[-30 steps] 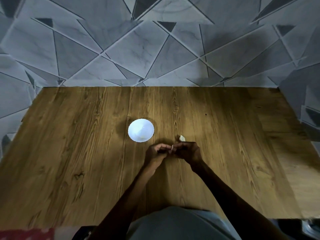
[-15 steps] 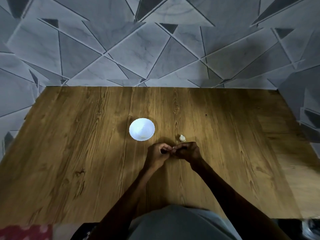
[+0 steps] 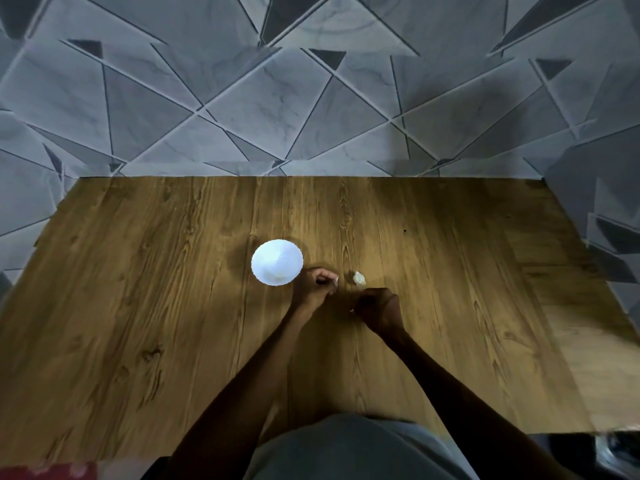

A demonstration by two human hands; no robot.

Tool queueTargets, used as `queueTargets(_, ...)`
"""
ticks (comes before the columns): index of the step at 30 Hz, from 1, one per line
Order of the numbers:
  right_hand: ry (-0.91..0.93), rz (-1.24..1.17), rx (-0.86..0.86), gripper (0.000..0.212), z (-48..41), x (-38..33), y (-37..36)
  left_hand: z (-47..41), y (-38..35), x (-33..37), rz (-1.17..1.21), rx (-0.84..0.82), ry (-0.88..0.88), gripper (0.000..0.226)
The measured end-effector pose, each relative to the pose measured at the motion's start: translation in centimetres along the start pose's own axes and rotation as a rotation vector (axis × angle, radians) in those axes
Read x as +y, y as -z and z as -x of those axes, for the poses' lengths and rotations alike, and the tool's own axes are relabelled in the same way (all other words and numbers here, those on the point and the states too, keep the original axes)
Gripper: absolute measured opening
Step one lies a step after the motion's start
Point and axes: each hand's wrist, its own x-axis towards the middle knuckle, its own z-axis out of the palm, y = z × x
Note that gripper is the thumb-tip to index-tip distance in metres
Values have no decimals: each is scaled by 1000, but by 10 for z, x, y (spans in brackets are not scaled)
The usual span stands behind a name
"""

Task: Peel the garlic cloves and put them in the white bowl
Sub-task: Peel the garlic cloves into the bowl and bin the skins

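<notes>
White bowl [image 3: 255, 263] is sitting just beside the left hand [image 3: 317, 285], which is pinching a garlic clove [image 3: 335, 279]. Hands are parting, so peeling is probably done; the right hand [image 3: 379, 306] is curling, contents unclear.

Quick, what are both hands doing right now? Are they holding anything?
Left hand: pinches a small pale bit, likely a garlic clove.
Right hand: fingers curled; whether they hold anything cannot be told.

You see a plain white bowl [image 3: 277, 261] on a brown wood-grain surface [image 3: 138, 306], and grey marbled wall tiles [image 3: 277, 109] cut into triangles.
</notes>
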Motion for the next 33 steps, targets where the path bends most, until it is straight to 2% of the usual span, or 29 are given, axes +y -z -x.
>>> queueTargets(6,-57,38,-28,10,7,-5,0,-12,-9,0,-49,3,6,9)
queueTargets(16,-101,56,11,8,-6,-6,0,24,-10,-32,-211,52,-62,19)
queueTargets(22,-263,111,-67,26,-25,-14,-1,27,-10,-27,-205,51,-81,24)
queueTargets(28,-196,302,-69,65,-26,-33,-3,32,-12,-25,-116,24,-54,23)
queueTargets(33,-184,341,-82,64,-27,-41,-5,31,-13,-20,49,13,36,21)
